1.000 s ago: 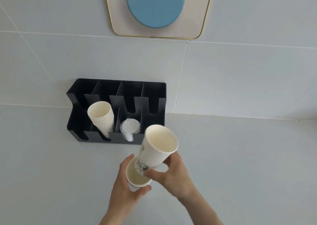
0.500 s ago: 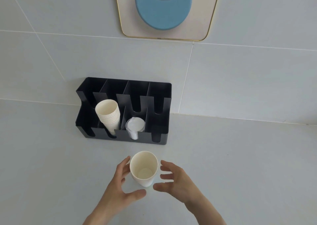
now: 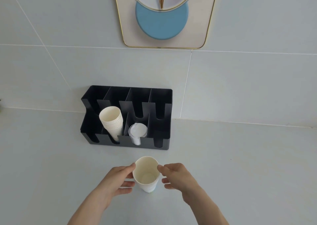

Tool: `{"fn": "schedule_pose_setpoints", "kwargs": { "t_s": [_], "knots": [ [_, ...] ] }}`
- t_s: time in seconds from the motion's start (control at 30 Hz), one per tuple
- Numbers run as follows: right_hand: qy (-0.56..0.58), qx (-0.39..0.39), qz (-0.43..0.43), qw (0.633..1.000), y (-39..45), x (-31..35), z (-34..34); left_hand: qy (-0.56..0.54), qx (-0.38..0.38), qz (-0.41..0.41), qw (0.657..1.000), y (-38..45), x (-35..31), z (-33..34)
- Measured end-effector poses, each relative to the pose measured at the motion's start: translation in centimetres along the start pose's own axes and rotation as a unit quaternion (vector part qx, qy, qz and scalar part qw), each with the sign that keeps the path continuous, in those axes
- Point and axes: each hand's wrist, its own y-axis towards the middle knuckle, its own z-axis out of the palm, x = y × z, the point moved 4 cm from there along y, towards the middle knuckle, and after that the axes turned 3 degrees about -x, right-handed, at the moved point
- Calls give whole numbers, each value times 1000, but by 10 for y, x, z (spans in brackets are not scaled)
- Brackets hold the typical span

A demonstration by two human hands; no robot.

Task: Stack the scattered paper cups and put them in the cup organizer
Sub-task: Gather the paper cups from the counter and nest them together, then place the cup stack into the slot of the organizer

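Observation:
A white paper cup stack, one cup nested in another, stands upright on the counter near me. My left hand is at its left side and my right hand at its right, fingers spread. Both index fingertips touch the rim, while the thumbs stay clear of the cup. Behind it, against the wall, stands the black cup organizer. A stack of several white paper cups leans in its second front slot, and clear plastic lids sit in the third.
The organizer's other compartments hold nothing I can see. A gold-rimmed wall ornament with a blue disc hangs above. Pale grey counter stretches left and right of my hands.
One second ago my right hand was lowering a cup into the cup held by my left. Both hands then let go, and now they have closed in on the nested cups.

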Motion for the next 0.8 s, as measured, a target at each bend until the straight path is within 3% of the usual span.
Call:
{"fn": "schedule_pose_setpoints", "kwargs": {
  "t_s": [0.5, 0.8],
  "knots": [
    [25, -43, 1, 999, -2, 12, 7, -6, 2, 32, 999, 6, -12, 1],
    [28, -64, -60, 996, -13, 80, 15, 8, 44, 93, 995, 9, -71, -39]
  ]
}}
